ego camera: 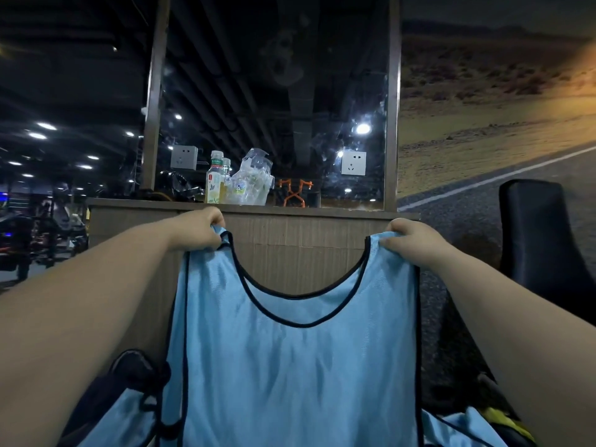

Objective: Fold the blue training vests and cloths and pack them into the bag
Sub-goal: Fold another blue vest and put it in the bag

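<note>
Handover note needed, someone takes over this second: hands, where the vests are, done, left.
Left hand: grips one shoulder strap of the blue training vest.
Right hand: grips the other strap.
The vest hangs spread flat and unfolded in front of the wooden counter.
More blue fabric lies low left beside a dark corded pouch, possibly the bag.
Done: vest lifted and squared.
Left: fold it, pack it, then the rest.
</note>
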`<state>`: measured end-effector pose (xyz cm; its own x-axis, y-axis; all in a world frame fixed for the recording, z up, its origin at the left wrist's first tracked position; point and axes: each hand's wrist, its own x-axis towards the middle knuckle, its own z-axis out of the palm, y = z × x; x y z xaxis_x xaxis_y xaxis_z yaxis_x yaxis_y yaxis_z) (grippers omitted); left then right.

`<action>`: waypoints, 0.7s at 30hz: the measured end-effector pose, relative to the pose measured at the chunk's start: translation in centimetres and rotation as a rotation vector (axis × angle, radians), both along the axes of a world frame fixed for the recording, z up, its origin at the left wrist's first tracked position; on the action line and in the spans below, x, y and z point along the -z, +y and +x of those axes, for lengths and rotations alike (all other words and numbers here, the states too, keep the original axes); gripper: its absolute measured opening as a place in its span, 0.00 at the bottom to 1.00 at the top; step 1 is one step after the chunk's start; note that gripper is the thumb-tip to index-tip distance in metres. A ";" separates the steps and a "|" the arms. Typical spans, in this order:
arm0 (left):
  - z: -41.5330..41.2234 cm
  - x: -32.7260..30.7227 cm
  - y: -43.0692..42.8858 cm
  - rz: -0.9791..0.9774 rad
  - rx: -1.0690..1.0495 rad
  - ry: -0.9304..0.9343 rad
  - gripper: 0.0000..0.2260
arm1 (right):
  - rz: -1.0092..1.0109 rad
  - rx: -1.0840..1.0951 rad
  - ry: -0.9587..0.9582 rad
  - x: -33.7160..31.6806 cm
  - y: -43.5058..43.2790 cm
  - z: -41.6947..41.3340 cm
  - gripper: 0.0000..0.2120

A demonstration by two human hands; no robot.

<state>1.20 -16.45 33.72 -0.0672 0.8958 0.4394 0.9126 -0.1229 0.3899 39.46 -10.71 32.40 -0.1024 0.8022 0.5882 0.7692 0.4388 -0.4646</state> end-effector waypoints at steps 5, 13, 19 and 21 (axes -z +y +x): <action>-0.5 0.4 0.3 0.099 -0.092 0.078 0.15 | 0.075 0.020 -0.030 0.2 0.2 0.3 0.05; -0.5 -0.1 -0.1 0.252 -0.181 0.066 0.06 | 0.170 0.181 0.007 0.1 0.2 1.7 0.07; -0.8 -0.1 0.1 0.250 -0.165 0.067 0.04 | 0.110 0.180 0.046 -0.1 0.2 3.1 0.09; -0.7 0.1 0.4 0.193 -0.117 0.085 0.04 | 0.086 0.179 0.013 -0.1 0.4 3.0 0.11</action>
